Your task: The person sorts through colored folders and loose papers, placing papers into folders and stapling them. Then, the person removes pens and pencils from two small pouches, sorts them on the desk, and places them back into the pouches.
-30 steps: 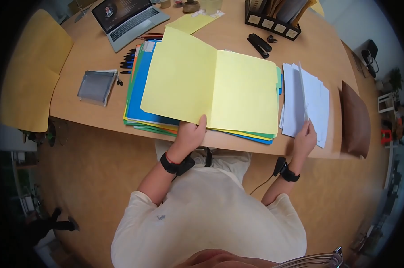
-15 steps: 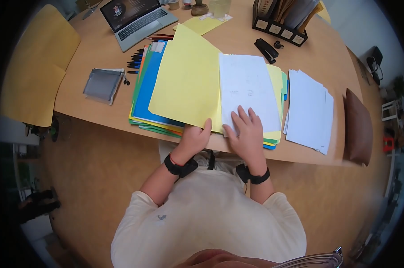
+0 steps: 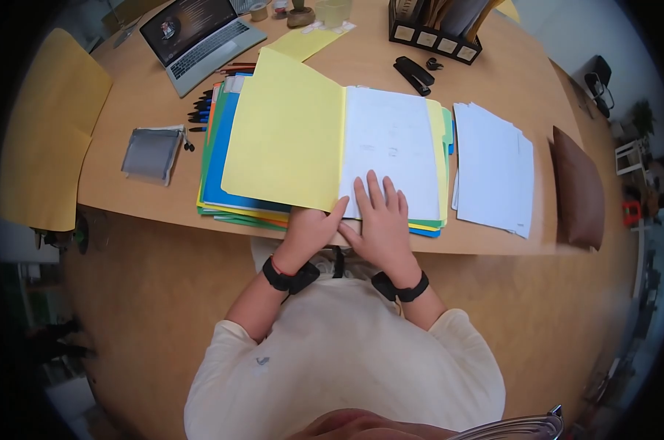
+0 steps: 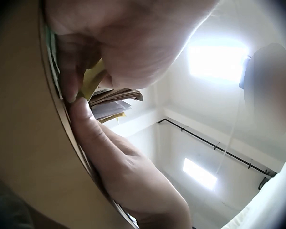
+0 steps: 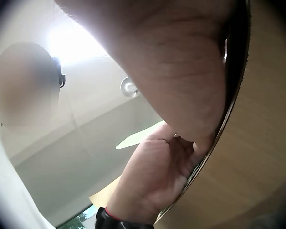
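A yellow folder (image 3: 284,132) lies spread on a stack of coloured folders, its left cover tilted up a little. White sheets (image 3: 391,128) rest on its right half, their left edge along the fold. My left hand (image 3: 308,233) holds the folder's bottom edge near the fold, thumb on top and the other fingers hidden under the cover. On the lower part of the sheets my right hand (image 3: 382,229) lies with fingers straight and spread, its thumb close to the left thumb. In the left wrist view, the right hand (image 4: 133,171) reaches the same edge.
To the right is a pile of white papers (image 3: 493,169), then a brown leather case (image 3: 580,189). A stapler (image 3: 414,75) and a black file organizer (image 3: 436,40) stand behind. Pens (image 3: 198,116), a grey zip pouch (image 3: 152,154) and a laptop (image 3: 207,48) are at left.
My right hand has brought white sheets from the right-hand pile onto the folder's right half, then slid left with them toward the fold. My left hand stays at the folder's bottom edge.
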A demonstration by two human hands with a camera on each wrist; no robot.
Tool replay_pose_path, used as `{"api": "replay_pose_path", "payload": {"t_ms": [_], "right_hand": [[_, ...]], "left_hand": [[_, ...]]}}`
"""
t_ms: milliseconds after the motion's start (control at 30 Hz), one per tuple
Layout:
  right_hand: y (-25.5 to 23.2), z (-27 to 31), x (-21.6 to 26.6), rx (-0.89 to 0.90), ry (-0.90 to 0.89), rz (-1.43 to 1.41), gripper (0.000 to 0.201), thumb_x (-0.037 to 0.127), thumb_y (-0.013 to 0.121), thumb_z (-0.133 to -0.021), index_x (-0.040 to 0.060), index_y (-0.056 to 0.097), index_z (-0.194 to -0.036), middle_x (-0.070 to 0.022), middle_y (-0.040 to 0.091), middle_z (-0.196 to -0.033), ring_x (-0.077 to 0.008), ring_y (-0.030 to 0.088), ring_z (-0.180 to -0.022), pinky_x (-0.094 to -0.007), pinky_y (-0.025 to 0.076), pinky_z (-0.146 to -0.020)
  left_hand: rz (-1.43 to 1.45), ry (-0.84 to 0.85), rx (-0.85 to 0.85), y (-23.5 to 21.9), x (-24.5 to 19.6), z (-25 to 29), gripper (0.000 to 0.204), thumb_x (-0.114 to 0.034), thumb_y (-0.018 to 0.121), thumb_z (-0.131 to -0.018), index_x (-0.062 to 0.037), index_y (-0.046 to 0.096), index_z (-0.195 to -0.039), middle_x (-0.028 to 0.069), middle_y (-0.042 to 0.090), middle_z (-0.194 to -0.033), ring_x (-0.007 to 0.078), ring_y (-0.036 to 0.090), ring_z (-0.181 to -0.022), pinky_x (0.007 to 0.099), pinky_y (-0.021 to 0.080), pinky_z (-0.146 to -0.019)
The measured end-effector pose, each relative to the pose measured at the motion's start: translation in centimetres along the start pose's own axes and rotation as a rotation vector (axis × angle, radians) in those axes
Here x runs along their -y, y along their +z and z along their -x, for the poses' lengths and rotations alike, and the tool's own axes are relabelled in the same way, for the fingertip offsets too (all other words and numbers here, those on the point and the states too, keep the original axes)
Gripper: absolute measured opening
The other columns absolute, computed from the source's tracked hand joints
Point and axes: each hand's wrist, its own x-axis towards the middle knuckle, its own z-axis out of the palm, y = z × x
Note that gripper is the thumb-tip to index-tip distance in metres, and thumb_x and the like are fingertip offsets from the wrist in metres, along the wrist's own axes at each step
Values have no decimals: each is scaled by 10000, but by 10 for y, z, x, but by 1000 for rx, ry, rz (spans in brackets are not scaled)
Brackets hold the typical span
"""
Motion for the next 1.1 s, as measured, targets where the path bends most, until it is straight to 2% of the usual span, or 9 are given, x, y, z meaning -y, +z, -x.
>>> {"api": "replay_pose_path", "payload": {"t_ms": [133,333,400,533,600,700,833,967,1100], "right_hand": [[0,1,-3,15,-6,-10,875,511,797,-887,59,501,-1575,-233,397,-1669,-486,371,-1509,-653,319,-1192],[-62,-35,-51,129,-89,-219,687,440,772,-939,30,616,-1468,-240,553,-1561,-514,464,-1444,-539,401,-1187],[-83,-67,-78,41,-124,-163,626,504,739,-965,45,690,-1387,-217,640,-1472,-485,498,-1429,-515,448,-1158],[-100,-174,-119,-61,46,-208,518,437,711,-983,9,747,-1272,-222,745,-1273,-440,659,-1245,-472,522,-1063],[-114,-225,-121,106,252,-191,520,414,678,-992,-10,737,-1287,-241,744,-1262,-462,682,-1190,-476,534,-1042],[-58,-287,-170,45,298,82,536,425,666,-986,-2,734,-1304,-222,742,-1295,-439,678,-1231,-473,529,-1062],[-16,-326,-201,310,503,163,511,456,644,-1001,60,752,-1305,-184,730,-1354,-393,669,-1294,-472,541,-1061],[-6,-331,-194,195,528,195,429,371,662,-1002,66,767,-1284,-173,719,-1378,-384,686,-1271,-450,566,-1028],[-15,-331,-190,150,496,72,584,309,715,-947,-93,618,-1358,-288,700,-1334,-412,687,-1254,-473,557,-1030]], "left_hand": [[-180,-37,34,1,-7,-3,283,-161,772,-960,36,718,-1156,215,765,-1048,396,732,-925,429,580,-846],[-210,-23,46,0,3,-6,309,-232,736,-974,22,723,-1149,266,745,-1046,475,707,-969,507,576,-849],[-162,-42,73,-3,6,-8,312,-220,719,-985,34,706,-1166,276,736,-1073,487,693,-1000,515,562,-878],[-37,-87,112,-8,11,-13,286,-186,686,-1004,52,687,-1162,285,726,-1089,501,675,-1020,518,543,-904],[-8,-156,134,-10,11,-13,269,-191,647,-1042,61,669,-1134,247,718,-1026,439,677,-950,495,540,-887],[-7,-190,126,-8,20,-10,257,-185,618,-1060,68,655,-1091,228,707,-960,407,675,-893,482,536,-851],[-61,-136,86,-10,6,-11,262,-185,609,-1047,58,669,-1127,303,707,-1041,522,659,-1020,528,534,-877],[-4,-239,133,-14,5,-12,258,-184,587,-1058,44,663,-1152,308,704,-1038,534,648,-1032,541,530,-868],[29,-239,133,-12,15,-9,248,-178,580,-1063,34,656,-1167,306,702,-1035,539,639,-1034,540,527,-858]]}}
